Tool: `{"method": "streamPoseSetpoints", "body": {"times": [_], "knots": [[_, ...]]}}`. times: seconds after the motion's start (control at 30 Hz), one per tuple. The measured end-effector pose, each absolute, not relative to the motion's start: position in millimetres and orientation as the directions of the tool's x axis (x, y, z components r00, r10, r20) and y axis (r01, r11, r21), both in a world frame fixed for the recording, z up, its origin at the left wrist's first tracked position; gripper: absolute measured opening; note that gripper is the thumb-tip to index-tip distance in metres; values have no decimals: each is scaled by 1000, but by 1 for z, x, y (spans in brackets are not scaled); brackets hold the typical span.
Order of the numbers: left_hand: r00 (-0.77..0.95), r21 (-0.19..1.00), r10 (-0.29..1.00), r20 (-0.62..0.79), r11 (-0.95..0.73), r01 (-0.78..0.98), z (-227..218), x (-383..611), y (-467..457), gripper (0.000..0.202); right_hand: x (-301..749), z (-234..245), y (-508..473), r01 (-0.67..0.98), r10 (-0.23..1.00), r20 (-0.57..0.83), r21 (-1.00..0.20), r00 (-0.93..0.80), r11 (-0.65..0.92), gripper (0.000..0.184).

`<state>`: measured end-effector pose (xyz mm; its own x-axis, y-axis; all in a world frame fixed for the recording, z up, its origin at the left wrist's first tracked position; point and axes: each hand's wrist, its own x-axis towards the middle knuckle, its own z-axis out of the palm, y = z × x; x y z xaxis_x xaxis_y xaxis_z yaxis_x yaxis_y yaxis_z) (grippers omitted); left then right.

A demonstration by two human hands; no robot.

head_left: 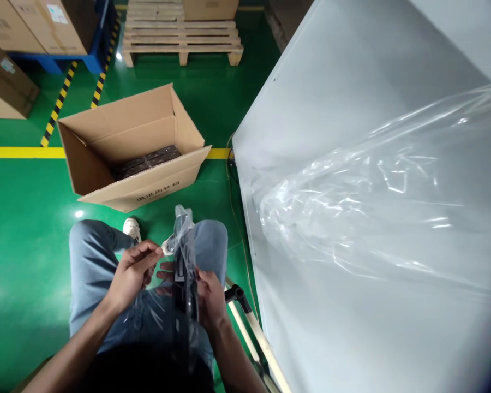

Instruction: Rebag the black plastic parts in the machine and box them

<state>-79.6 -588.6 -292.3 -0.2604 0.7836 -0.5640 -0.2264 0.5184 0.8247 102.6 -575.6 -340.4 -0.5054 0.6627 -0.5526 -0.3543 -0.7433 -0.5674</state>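
Observation:
A long dark part (pixel 180 295) wrapped in a clear plastic bag (pixel 183 221) stands on end above my lap. My right hand (pixel 209 297) grips it from the right side, with some fingers showing behind it through the film. On the left, my left hand (pixel 135 267) is closed in a pinch on the edge of the bag. What the dark part is exactly cannot be made out under the plastic. In front of my knees sits an open cardboard box (pixel 106 123), with several dark wrapped pieces (pixel 147 162) lying in its bottom.
A large grey-white table (pixel 294 305) fills the right side, with a clear plastic sheet or bag (pixel 352 202) spread on it. A pale tube frame (pixel 249 322) stands by my right leg. Beyond are a wooden pallet (pixel 180 35), a blue pallet (pixel 94 60) and cartons (pixel 8 82).

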Motion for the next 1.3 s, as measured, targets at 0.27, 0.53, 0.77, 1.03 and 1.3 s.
{"method": "streamPoseSetpoints", "body": {"times": [0.27, 0.53, 0.77, 1.03, 1.3], "knots": [[-272, 852, 915, -297, 383, 357, -297, -75, -596, 33, 84, -340, -567, 11, 833, -433, -889, -344, -457, 59], [-259, 784, 959, 116, 72, 616, -302, -76, -596, 30, 72, -346, -579, 180, 949, -217, -967, -228, -178, 59], [-325, 634, 898, 297, 69, 770, -306, -69, -576, 27, 69, -350, -587, 356, 978, -41, -934, -206, 36, 65], [-593, 878, 805, 6, 280, 388, -308, -63, -565, 26, 74, -356, -588, 479, 976, 24, -868, -216, 128, 67], [-600, 902, 798, -62, 303, 308, -313, -67, -566, 32, 70, -356, -590, 563, 968, 17, -811, -249, 159, 67]]}}
